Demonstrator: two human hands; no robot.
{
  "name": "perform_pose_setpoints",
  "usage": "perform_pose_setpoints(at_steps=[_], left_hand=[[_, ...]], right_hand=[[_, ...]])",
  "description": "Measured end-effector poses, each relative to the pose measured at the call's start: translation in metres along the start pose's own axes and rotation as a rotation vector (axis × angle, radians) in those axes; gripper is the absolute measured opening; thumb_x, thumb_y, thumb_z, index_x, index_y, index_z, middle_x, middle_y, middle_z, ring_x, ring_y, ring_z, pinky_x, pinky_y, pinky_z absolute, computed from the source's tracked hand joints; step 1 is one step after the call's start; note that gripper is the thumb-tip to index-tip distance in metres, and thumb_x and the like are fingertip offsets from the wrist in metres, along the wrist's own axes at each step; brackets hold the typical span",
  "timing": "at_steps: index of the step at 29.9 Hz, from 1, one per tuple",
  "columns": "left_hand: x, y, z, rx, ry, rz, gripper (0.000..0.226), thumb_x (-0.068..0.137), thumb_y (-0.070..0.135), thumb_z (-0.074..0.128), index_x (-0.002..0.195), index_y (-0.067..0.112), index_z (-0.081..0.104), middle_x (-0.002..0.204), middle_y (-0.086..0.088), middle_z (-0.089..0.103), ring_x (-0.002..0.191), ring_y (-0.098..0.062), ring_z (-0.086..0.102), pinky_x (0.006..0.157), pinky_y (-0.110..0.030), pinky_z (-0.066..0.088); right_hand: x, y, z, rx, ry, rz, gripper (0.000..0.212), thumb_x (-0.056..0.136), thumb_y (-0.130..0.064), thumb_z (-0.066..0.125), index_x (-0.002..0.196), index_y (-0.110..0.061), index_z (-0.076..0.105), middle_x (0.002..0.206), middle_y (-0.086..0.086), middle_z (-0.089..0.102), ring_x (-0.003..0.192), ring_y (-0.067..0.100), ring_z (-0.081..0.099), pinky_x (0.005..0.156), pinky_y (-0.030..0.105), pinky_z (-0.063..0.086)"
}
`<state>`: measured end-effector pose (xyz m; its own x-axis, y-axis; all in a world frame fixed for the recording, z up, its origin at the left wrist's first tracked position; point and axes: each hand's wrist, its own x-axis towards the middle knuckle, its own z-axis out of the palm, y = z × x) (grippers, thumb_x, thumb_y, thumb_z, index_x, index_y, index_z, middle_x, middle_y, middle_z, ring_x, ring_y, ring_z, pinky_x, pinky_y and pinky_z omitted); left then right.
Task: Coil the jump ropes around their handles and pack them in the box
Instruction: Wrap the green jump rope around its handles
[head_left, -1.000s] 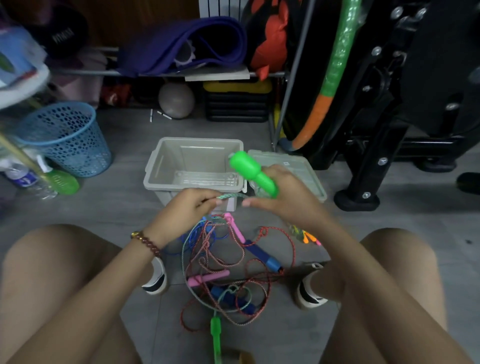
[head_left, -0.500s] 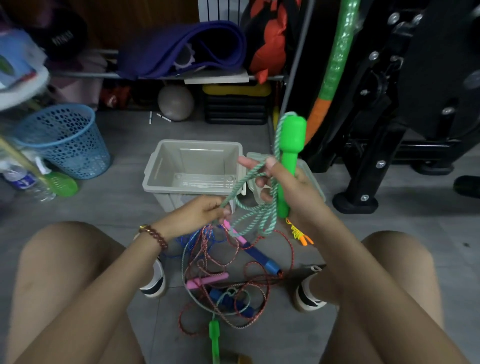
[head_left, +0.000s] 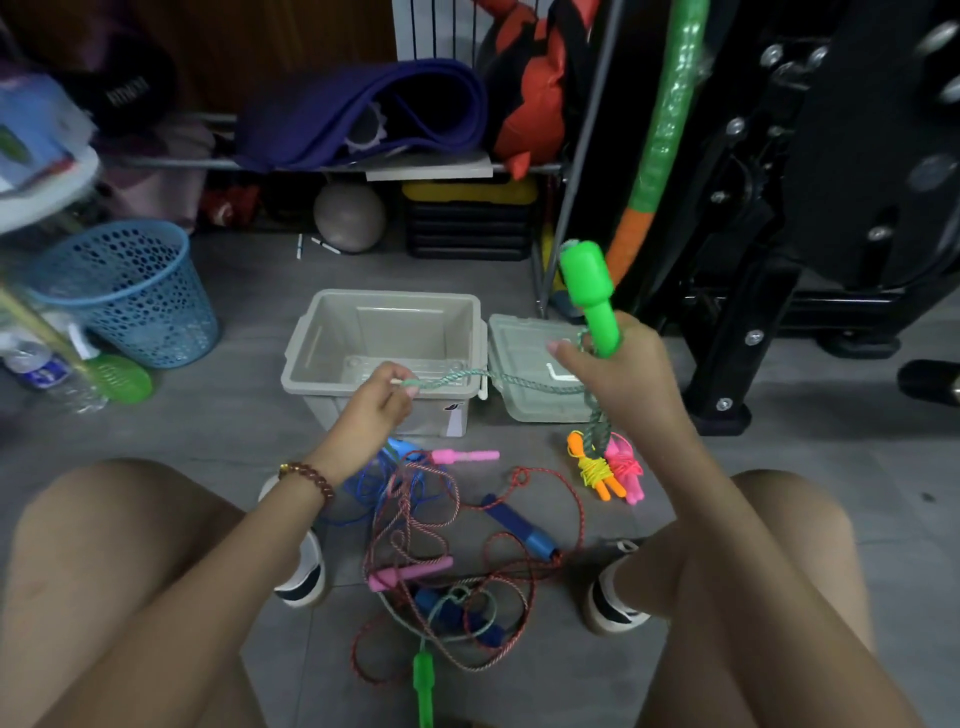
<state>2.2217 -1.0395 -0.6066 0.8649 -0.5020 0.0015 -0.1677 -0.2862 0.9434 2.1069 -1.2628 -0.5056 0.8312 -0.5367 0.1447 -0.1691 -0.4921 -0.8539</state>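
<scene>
Over floor (head_left: 249, 447), fingers (head_left: 400, 382) seemingly round rope (head_left: 524, 383)

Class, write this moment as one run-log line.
phase: coiling | right hand: grips green handle | left hand: pinches green rope, stretched | box: open, lid beside

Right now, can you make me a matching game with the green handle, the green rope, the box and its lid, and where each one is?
Things:
1. green handle
2. green rope
3. box
4. lid

Where:
A. lying on the floor, just right of the box
B. pinched in the left hand
C. held up in the right hand
D. open on the floor, with nothing packed inside

Pairs: 1-C, 2-B, 3-D, 4-A.
</scene>
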Motion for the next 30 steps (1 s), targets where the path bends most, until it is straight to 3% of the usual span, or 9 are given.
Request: perform_pose_setpoints(at_steps=[4, 6, 10, 12, 16, 19, 24, 27, 30], left_hand=[[-0.012, 0.046, 0.003, -0.047, -0.005, 0.157, 0.020, 0.092, 0.014, 0.056, 0.079, 0.022, 0.044, 0.064, -0.010, 0.046, 0.063, -0.016, 0.045, 0.062, -0.028, 0.037], [-0.020, 0.064, 0.006, -0.092, -0.059, 0.235, 0.019, 0.090, 0.009, 0.057, 0.079, 0.017, 0.045, 0.062, -0.007, 0.047, 0.061, -0.015, 0.044, 0.060, -0.028, 0.037], [-0.029, 0.090, 0.012, -0.182, -0.156, 0.306, 0.020, 0.089, -0.006, 0.051, 0.086, 0.012, 0.047, 0.067, 0.021, 0.058, 0.063, 0.005, 0.052, 0.062, -0.010, 0.042], [-0.033, 0.100, 0.013, -0.269, -0.176, 0.280, 0.016, 0.090, -0.005, 0.051, 0.085, 0.009, 0.046, 0.064, 0.015, 0.061, 0.057, 0.005, 0.053, 0.055, -0.007, 0.039], [-0.039, 0.108, 0.005, -0.312, -0.221, 0.286, 0.022, 0.084, 0.027, 0.057, 0.083, 0.008, 0.047, 0.062, 0.005, 0.063, 0.054, -0.002, 0.045, 0.049, -0.013, 0.032], [-0.035, 0.105, 0.000, -0.300, -0.183, 0.277, 0.010, 0.089, 0.003, 0.056, 0.083, 0.005, 0.050, 0.064, 0.002, 0.065, 0.060, 0.001, 0.056, 0.058, -0.008, 0.040], [-0.022, 0.085, -0.012, -0.191, -0.025, 0.221, 0.016, 0.088, -0.004, 0.055, 0.094, 0.011, 0.057, 0.077, 0.003, 0.070, 0.081, -0.004, 0.067, 0.069, -0.011, 0.044], [-0.019, 0.075, -0.014, -0.060, -0.023, 0.223, 0.032, 0.087, -0.002, 0.058, 0.106, 0.023, 0.064, 0.088, 0.013, 0.073, 0.093, -0.004, 0.067, 0.078, -0.012, 0.047], [-0.021, 0.071, -0.009, -0.030, -0.041, 0.216, 0.036, 0.086, -0.005, 0.058, 0.101, 0.026, 0.066, 0.085, 0.019, 0.072, 0.094, 0.000, 0.065, 0.082, -0.013, 0.049]], right_hand=[[-0.007, 0.002, 0.010, -0.203, -0.242, -0.066, 0.073, 0.070, -0.046, 0.077, 0.132, -0.029, 0.042, 0.104, 0.001, 0.063, 0.091, 0.020, 0.059, 0.080, 0.035, 0.048], [-0.012, -0.001, 0.022, -0.151, -0.329, -0.157, 0.070, 0.071, -0.046, 0.078, 0.132, -0.031, 0.048, 0.105, -0.003, 0.066, 0.093, 0.015, 0.060, 0.081, 0.030, 0.048], [-0.026, -0.003, 0.044, -0.019, -0.405, -0.208, 0.051, 0.074, -0.031, 0.078, 0.121, -0.027, 0.059, 0.089, -0.005, 0.067, 0.080, 0.010, 0.058, 0.072, 0.028, 0.047], [-0.027, -0.005, 0.048, 0.087, -0.381, -0.180, 0.046, 0.073, -0.030, 0.076, 0.116, -0.028, 0.059, 0.086, -0.012, 0.065, 0.078, 0.006, 0.058, 0.073, 0.030, 0.047], [-0.020, -0.007, 0.043, 0.212, -0.367, -0.107, 0.024, 0.081, -0.016, 0.074, 0.091, -0.031, 0.059, 0.070, -0.015, 0.057, 0.062, -0.001, 0.049, 0.063, 0.020, 0.041], [-0.022, -0.015, 0.035, 0.389, -0.287, -0.003, 0.018, 0.089, -0.013, 0.063, 0.074, -0.016, 0.056, 0.058, -0.007, 0.049, 0.052, 0.004, 0.044, 0.053, 0.018, 0.038], [-0.016, -0.013, 0.021, 0.427, -0.158, 0.096, 0.017, 0.092, -0.022, 0.058, 0.082, -0.009, 0.059, 0.077, 0.002, 0.050, 0.076, 0.014, 0.047, 0.070, 0.030, 0.037], [-0.020, -0.015, 0.019, 0.414, -0.261, -0.007, 0.017, 0.093, -0.021, 0.054, 0.106, -0.023, 0.065, 0.092, -0.003, 0.058, 0.084, 0.004, 0.051, 0.077, 0.015, 0.040], [-0.025, -0.016, 0.019, 0.518, -0.352, -0.006, 0.034, 0.089, -0.027, 0.049, 0.117, -0.021, 0.066, 0.097, -0.005, 0.063, 0.082, 0.006, 0.053, 0.080, 0.021, 0.041]])
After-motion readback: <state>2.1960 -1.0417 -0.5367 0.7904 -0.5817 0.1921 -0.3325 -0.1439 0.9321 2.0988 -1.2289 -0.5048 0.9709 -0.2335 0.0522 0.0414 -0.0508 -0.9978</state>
